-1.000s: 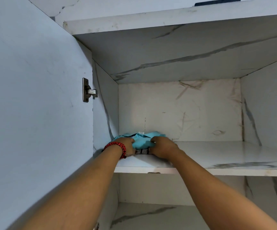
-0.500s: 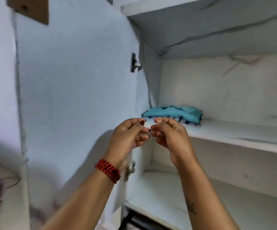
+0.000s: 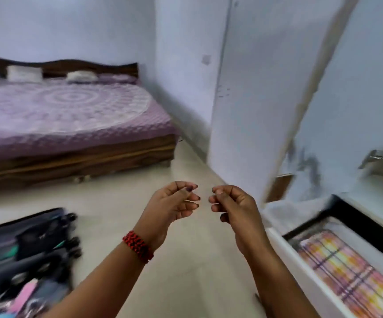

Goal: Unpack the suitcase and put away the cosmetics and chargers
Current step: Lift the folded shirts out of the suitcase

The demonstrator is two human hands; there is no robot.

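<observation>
Both hands are up in front of me and empty: left hand (image 3: 174,203), red band (image 3: 137,246) at the wrist, and right hand (image 3: 233,203), fingers loosely curled, tips near each other but apart, nothing pinched. The suitcase (image 3: 25,246) lies open on the floor low to my left, well apart from either hand, its contents too blurred to tell cosmetics from chargers. I judge I'm between items, so next I crouch left and pick one out. To my right is an open drawer (image 3: 346,271), a white wardrobe door (image 3: 254,88) and, farthest, the bed (image 3: 71,115).
</observation>
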